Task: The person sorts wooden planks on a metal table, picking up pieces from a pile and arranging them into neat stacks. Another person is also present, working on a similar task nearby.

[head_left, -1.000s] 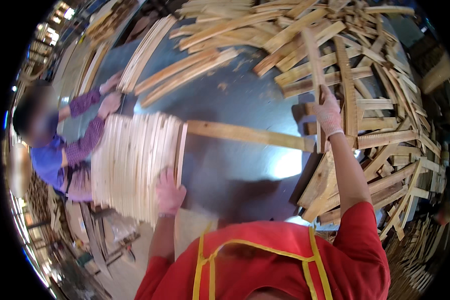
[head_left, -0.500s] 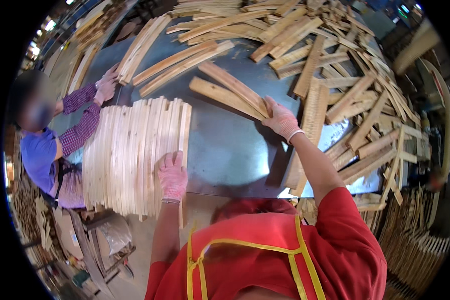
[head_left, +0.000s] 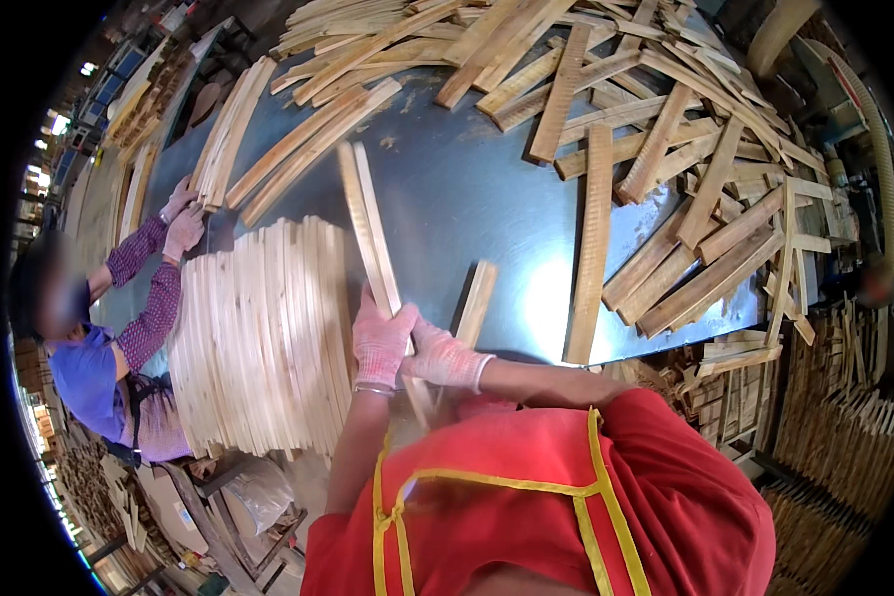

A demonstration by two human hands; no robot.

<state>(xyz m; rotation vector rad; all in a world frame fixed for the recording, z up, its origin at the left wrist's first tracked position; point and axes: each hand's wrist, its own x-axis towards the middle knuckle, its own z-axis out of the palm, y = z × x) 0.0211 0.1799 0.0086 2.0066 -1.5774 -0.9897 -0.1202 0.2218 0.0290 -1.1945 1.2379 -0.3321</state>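
Observation:
Both my hands, in pink-white knit gloves, meet at the near table edge. My left hand (head_left: 379, 343) is closed around two narrow wooden slats (head_left: 370, 223) held side by side, their far ends pointing away from me over the table. My right hand (head_left: 445, 355) presses closed against the lower part of the same slats, its fingertips partly hidden; a slat end shows below the hands. Just beyond my right wrist, another wooden slat (head_left: 478, 295) lies tilted, its near end hidden. Left of my left hand stands a tight row of pale slats (head_left: 268, 338).
A co-worker in a blue shirt (head_left: 84, 363) at the left rests gloved hands on more slats (head_left: 230, 139). A loose pile of boards (head_left: 656, 129) covers the table's far right. One long board (head_left: 593, 248) lies on the grey metal tabletop (head_left: 437, 189). A ribbed hose (head_left: 874, 149) hangs at right.
My right hand has come from the far middle of the table down to my left hand. My left hand has left the row's right side and now grips slats. My view has shifted right.

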